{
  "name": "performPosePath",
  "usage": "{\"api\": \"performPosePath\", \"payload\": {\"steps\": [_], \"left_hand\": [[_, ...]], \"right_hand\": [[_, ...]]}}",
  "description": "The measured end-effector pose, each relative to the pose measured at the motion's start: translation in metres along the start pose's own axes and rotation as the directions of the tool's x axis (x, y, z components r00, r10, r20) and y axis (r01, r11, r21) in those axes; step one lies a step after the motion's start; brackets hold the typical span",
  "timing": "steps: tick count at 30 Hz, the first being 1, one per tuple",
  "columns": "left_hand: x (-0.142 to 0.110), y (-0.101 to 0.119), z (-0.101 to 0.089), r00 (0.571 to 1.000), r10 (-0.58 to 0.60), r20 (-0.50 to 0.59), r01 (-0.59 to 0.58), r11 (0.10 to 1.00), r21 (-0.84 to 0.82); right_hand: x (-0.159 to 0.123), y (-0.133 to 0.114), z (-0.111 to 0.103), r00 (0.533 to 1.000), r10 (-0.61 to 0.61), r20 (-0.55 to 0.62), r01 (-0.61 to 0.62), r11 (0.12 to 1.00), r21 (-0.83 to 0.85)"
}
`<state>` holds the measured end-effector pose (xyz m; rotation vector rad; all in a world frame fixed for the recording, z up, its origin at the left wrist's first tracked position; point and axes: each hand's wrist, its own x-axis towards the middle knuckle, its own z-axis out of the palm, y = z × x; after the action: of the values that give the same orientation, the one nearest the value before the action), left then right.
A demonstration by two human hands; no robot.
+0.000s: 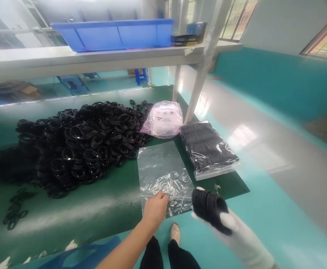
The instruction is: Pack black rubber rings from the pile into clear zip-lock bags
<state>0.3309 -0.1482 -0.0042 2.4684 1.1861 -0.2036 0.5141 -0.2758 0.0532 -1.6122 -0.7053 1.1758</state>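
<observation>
My bare left hand (155, 209) is closed at the near end of a clear plastic bag (163, 164), pinching it by its opening. The bag lies flat on the green table top, with nothing visible inside. In a white glove, my right hand (231, 224) grips a row of black coils (210, 205), which look like coiled cables. They are held just right of the bag, over the table's near edge. A large heap of similar black coils (90, 142) covers the left and middle of the table.
A filled clear bag of black coils (208, 147) lies at the right edge of the table. Behind it sits a pinkish printed plastic bag (165, 118). A shelf (110, 61) crosses above, bearing a blue bin (118, 35). Its white post (201, 71) stands at the right.
</observation>
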Motion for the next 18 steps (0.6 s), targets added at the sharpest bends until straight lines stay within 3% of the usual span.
{"api": "performPosePath", "payload": {"steps": [1, 2, 3, 6, 10, 12, 14, 16, 18], "left_hand": [[0.003, 0.001, -0.006, 1.000, -0.021, 0.015, 0.021, 0.999, -0.028], [0.007, 0.003, -0.012, 0.999, -0.036, 0.018, 0.037, 0.997, -0.069], [0.010, 0.005, -0.018, 0.999, -0.051, 0.013, 0.053, 0.992, -0.117], [0.017, 0.012, -0.031, 0.995, -0.094, -0.042, 0.082, 0.968, -0.238], [0.017, 0.018, -0.039, 0.983, -0.102, -0.152, 0.069, 0.976, -0.208], [0.014, 0.022, -0.040, 0.977, -0.098, -0.190, 0.067, 0.984, -0.165], [0.009, 0.026, -0.038, 0.969, -0.071, -0.235, 0.038, 0.989, -0.143], [0.005, 0.030, -0.034, 0.959, -0.019, -0.282, -0.017, 0.992, -0.126], [0.000, 0.034, -0.026, 0.945, 0.042, -0.325, -0.078, 0.992, -0.099]], "right_hand": [[0.001, 0.006, 0.008, 0.992, -0.001, 0.129, -0.014, 0.993, 0.120], [0.004, 0.011, 0.017, 0.949, -0.032, 0.314, -0.074, 0.944, 0.320], [0.008, 0.017, 0.026, 0.907, -0.076, 0.414, -0.119, 0.897, 0.425], [0.026, 0.031, 0.048, 0.867, -0.156, 0.474, -0.166, 0.806, 0.568], [0.046, 0.045, 0.048, 0.897, -0.154, 0.415, -0.201, 0.693, 0.692], [0.051, 0.050, 0.042, 0.931, -0.130, 0.340, -0.128, 0.756, 0.642], [0.052, 0.053, 0.039, 0.960, -0.076, 0.271, -0.066, 0.876, 0.478], [0.053, 0.053, 0.042, 0.985, 0.008, 0.175, -0.042, 0.980, 0.194], [0.056, 0.051, 0.050, 0.998, 0.045, 0.045, -0.038, 0.987, -0.154]]}}
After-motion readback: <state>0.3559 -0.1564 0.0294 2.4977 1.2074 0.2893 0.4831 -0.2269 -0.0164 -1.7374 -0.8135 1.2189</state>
